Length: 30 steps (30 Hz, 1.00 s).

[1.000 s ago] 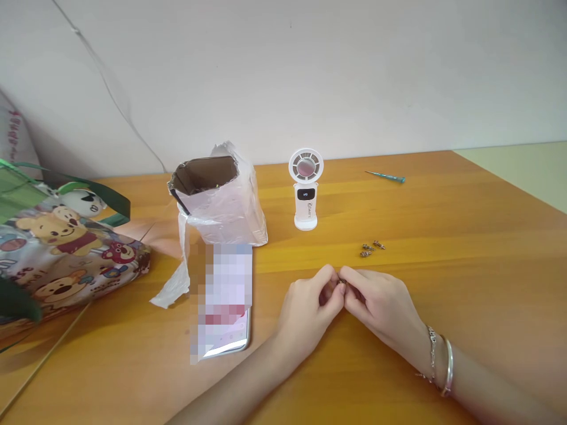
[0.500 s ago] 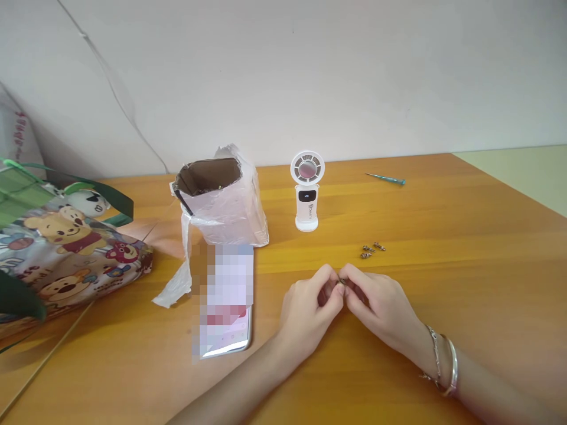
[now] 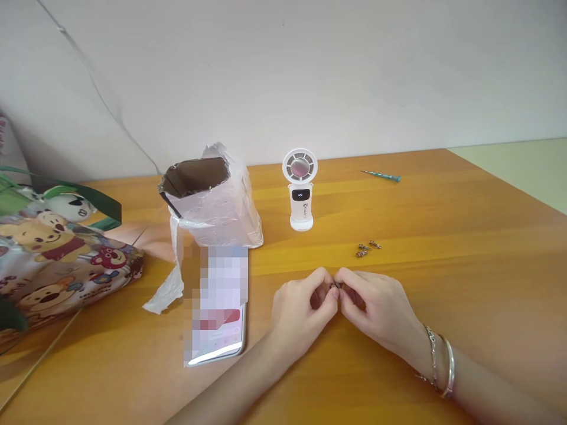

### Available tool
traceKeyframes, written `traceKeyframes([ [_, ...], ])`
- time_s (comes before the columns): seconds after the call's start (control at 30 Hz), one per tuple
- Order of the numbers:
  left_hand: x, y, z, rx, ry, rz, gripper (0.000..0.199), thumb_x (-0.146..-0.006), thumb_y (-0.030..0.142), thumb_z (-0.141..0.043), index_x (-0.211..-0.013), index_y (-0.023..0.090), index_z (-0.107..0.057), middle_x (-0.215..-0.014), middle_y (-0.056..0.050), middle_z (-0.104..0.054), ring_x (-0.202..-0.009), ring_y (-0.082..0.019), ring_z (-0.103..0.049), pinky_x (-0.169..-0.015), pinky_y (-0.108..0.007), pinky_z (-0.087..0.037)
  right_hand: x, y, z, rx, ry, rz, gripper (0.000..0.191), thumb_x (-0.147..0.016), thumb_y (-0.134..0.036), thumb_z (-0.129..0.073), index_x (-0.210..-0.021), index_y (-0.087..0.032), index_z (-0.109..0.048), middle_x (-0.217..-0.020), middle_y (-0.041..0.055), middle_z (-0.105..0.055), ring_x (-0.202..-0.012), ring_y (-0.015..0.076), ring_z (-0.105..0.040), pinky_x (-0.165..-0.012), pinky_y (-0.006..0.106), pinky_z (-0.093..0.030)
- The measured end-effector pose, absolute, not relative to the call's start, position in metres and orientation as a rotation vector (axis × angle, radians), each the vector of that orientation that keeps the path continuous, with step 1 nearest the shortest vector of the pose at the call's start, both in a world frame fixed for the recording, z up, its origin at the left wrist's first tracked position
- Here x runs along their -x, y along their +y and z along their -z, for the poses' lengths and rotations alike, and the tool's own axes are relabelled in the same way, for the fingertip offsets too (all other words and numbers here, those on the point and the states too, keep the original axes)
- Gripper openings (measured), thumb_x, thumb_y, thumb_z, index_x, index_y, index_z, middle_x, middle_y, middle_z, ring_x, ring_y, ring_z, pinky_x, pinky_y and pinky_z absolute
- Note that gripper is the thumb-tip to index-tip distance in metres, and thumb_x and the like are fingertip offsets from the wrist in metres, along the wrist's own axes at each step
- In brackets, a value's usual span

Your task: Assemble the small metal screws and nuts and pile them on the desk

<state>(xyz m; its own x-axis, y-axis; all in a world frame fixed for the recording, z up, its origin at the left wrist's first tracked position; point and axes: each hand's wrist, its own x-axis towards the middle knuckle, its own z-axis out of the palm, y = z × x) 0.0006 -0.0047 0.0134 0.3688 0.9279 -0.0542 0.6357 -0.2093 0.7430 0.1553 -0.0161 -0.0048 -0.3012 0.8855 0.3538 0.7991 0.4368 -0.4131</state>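
Observation:
My left hand [image 3: 299, 304] and my right hand [image 3: 381, 301] meet fingertip to fingertip low over the table. Between them they pinch a small metal screw [image 3: 335, 285], mostly covered by the thumbs and forefingers. Just beyond the hands lies a loose group of similar small screws [image 3: 362, 253], which seem to carry washers or nuts. Two bracelets [image 3: 449, 366] circle my right wrist.
A white handheld fan [image 3: 301, 203] stands upright behind the hands. Left of it is an open cardboard box wrapped in white plastic [image 3: 221, 212], with a phone [image 3: 221, 348] in front. A thin screwdriver [image 3: 383, 175] lies at the back right; a cartoon-print bag [image 3: 66, 260] sits far left.
The view has shifted slightly, so everything on the table appears a little further left. Both hands keep their pinch on the screw, with only slight finger movement.

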Motion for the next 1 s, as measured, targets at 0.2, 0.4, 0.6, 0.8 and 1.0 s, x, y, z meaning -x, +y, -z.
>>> traceKeyframes([
  [0.2, 0.002, -0.004, -0.012, -1.928, 1.305, -0.527, 0.021, -0.087, 0.025, -0.035, -0.069, 0.02, -0.044, -0.054, 0.006, -0.048, -0.051, -0.01, -0.043, -0.051, -0.021, -0.03, -0.155, -0.016, 0.006, 1.37, -2.118, -0.269, 0.003, -0.082, -0.021, -0.044, -0.085, -0.022, -0.045, -0.057, -0.0071, -0.054, -0.047, 0.0087, -0.05, -0.047, 0.019, -0.031],
  [0.4, 0.006, -0.003, -0.008, -1.929, 1.186, -0.576, 0.021, -0.088, 0.027, -0.035, -0.072, 0.02, -0.047, -0.057, 0.004, -0.051, -0.053, -0.011, -0.046, -0.051, -0.02, -0.033, -0.155, -0.016, 0.006, 1.275, -2.125, -0.407, 0.008, -0.082, -0.016, -0.042, -0.086, -0.023, -0.041, -0.062, -0.006, -0.057, -0.052, 0.0089, -0.054, -0.049, 0.019, -0.036],
  [0.6, 0.003, -0.003, -0.004, -1.904, 1.142, -0.583, 0.022, -0.088, 0.025, -0.033, -0.071, 0.019, -0.045, -0.057, 0.004, -0.046, -0.052, -0.01, -0.041, -0.05, -0.02, -0.031, -0.155, -0.015, 0.008, 1.236, -2.172, -0.465, 0.012, -0.079, -0.013, -0.041, -0.083, -0.024, -0.035, -0.061, -0.0062, -0.053, -0.047, 0.0093, -0.048, -0.047, 0.02, -0.036],
  [0.8, 0.0, -0.006, 0.003, -1.865, 1.134, -0.621, 0.018, -0.084, 0.02, -0.035, -0.072, 0.017, -0.049, -0.061, 0.004, -0.046, -0.054, -0.009, -0.038, -0.052, -0.02, -0.03, -0.153, -0.017, 0.011, 1.193, -2.184, -0.486, 0.015, -0.078, -0.011, -0.039, -0.08, -0.024, -0.031, -0.057, -0.0071, -0.046, -0.044, 0.0095, -0.041, -0.046, 0.019, -0.033],
  [1.0, -0.002, -0.008, 0.003, -1.877, 1.153, -0.609, 0.015, -0.081, 0.02, -0.036, -0.072, 0.018, -0.048, -0.059, 0.004, -0.045, -0.053, -0.01, -0.039, -0.052, -0.021, -0.031, -0.152, -0.017, 0.006, 1.174, -2.159, -0.599, 0.018, -0.076, -0.01, -0.037, -0.078, -0.025, -0.027, -0.057, -0.0076, -0.042, -0.044, 0.0099, -0.039, -0.045, 0.02, -0.031],
])
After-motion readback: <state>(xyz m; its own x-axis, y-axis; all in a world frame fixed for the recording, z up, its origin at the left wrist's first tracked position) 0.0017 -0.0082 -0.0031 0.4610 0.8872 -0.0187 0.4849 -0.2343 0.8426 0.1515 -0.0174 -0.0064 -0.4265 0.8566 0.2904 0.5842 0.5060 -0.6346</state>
